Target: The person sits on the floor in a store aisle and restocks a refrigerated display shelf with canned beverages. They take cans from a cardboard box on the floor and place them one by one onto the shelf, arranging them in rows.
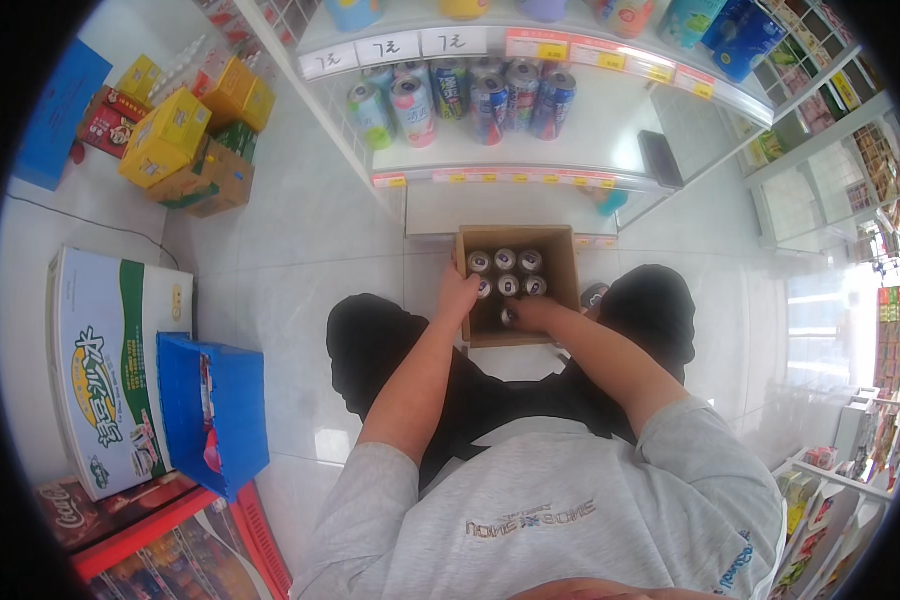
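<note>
An open cardboard box (574,285) sits between my knees, holding several drink cans (505,260) upright with their silver tops showing. My left hand (459,289) grips the box's left wall, with the thumb over the rim near a can. Inside the box, my right hand (534,313) has its fingers around a single can (508,317) nearer to me than the others. That can is partly hidden by the hand. In front of the box stands a white store shelf (525,154), whose lower level carries several upright cans (489,109) grouped at left and centre.
A dark flat object (660,159) lies at the shelf's right end. Yellow cartons (166,139) are stacked at the far left. A blue crate (229,412) and a white chest freezer (105,360) stand to my left. Goods racks (832,487) line the right.
</note>
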Demonstrator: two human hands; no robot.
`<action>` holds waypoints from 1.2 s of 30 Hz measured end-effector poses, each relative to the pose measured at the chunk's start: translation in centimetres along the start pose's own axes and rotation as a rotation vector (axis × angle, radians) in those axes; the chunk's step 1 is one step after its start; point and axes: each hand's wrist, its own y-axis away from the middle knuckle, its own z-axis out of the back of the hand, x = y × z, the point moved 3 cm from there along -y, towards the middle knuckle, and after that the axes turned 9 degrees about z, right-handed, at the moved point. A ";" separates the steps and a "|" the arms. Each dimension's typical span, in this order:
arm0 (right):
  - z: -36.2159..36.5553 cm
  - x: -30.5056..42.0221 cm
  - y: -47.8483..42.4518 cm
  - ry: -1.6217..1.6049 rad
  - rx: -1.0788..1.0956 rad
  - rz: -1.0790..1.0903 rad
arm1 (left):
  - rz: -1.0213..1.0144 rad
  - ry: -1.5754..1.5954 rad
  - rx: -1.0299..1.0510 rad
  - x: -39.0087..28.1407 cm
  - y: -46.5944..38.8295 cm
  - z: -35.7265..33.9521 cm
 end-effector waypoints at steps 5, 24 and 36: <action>0.5 0.6 0.1 -0.008 0.041 -0.006 | -0.007 -0.017 -0.006 1.0 -0.7 0.1; 0.9 1.0 0.0 -0.032 0.117 -0.059 | -0.034 0.008 -0.017 0.3 0.1 0.5; 0.2 0.1 -0.4 -0.024 0.105 -0.050 | 0.002 -0.066 -0.020 -0.6 0.4 0.5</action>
